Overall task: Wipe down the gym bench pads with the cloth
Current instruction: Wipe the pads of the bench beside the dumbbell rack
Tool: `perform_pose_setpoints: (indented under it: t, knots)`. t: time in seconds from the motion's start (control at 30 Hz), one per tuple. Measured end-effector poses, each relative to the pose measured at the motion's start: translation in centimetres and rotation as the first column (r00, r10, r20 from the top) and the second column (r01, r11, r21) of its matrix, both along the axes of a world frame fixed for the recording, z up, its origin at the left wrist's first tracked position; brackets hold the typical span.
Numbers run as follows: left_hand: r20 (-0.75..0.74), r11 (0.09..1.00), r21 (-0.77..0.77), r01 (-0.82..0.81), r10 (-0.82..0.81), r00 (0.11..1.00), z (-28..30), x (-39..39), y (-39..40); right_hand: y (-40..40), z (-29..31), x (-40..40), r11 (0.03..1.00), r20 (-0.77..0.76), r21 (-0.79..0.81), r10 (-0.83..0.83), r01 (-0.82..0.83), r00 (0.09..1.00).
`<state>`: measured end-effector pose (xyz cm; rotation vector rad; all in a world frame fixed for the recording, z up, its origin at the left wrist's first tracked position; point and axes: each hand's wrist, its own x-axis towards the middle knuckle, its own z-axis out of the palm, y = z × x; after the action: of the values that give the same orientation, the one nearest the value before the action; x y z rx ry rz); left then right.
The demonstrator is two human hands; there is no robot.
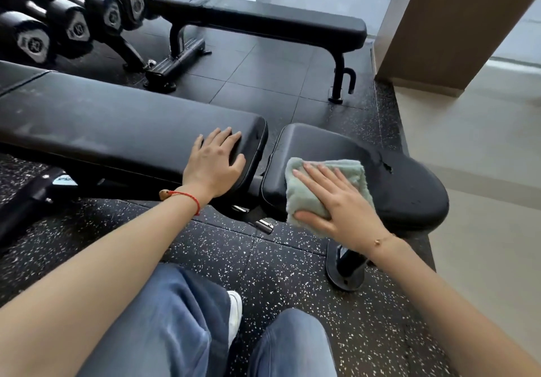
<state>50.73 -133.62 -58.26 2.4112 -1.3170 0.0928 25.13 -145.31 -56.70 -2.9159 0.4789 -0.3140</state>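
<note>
A person leans over a black gym bench, both bare arms stretched forward from the lower corners of the view. The right hand lies flat on a folded pale green cloth, its fingers straight and slightly spread across the top while the thumb presses the cloth's near edge. The cloth sits on the left, near part of the seat pad, hanging a little over that pad's near edge. The left hand rests palm down on the right end of the long back pad, near its front corner, fingers straight and loosely spread, thumb lying along the pad's end edge; it grips nothing. A narrow gap separates the two pads of this bench.

A red cord bracelet circles the left wrist and a thin chain bracelet the right. Two benches are in view: the one being wiped and a second flat bench standing beyond it on the dark tiled floor. A row of black dumbbells fills the upper left corner; at least six heads show, with more cut off by the picture's edge. Below, two knees in blue jeans and one white shoe stand on the speckled rubber floor.
</note>
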Motion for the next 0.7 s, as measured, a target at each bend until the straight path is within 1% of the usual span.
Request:
perform_pose_setpoints:
  t: [0.07, 0.2, 0.3, 0.37, 0.5, 0.6, 0.7]
  knots:
    - [0.004, 1.000, -0.010, -0.014, 0.014, 1.000, 0.1, -0.2, -0.1, 0.2, -0.7, -0.5, 0.992, 0.021, -0.128, 0.017, -0.015, 1.000]
    - [0.007, 0.999, -0.039, -0.020, 0.020, 1.000, 0.1, -0.3, -0.3, 0.9, -1.2, 3.4, 0.972, -0.011, -0.199, 0.124, -0.124, 0.992]
    - [-0.004, 0.998, -0.051, -0.020, 0.020, 1.000, 0.1, -0.1, -0.2, 1.3, -1.8, 3.5, 0.965, 0.029, -0.229, 0.137, -0.127, 0.990]
    - [-0.005, 0.998, -0.054, -0.015, 0.015, 1.000, -0.1, 0.0, -0.1, 0.7, -2.0, 1.1, 0.966, 0.071, -0.238, 0.122, -0.102, 0.990]
    - [-0.001, 0.998, -0.061, -0.033, 0.033, 0.999, 0.1, -0.1, -0.3, -1.1, -1.5, -3.1, 0.975, 0.110, -0.223, 0.008, 0.017, 0.994]
    - [0.009, 0.998, -0.054, -0.035, 0.035, 0.999, 0.3, -0.4, -0.5, 0.4, -1.3, 0.2, 0.975, 0.070, -0.214, -0.043, 0.057, 0.997]
    - [0.011, 0.998, -0.053, -0.028, 0.028, 1.000, 0.1, -0.4, -0.4, 2.5, -1.5, 4.3, 0.972, 0.067, -0.234, -0.018, 0.033, 0.998]
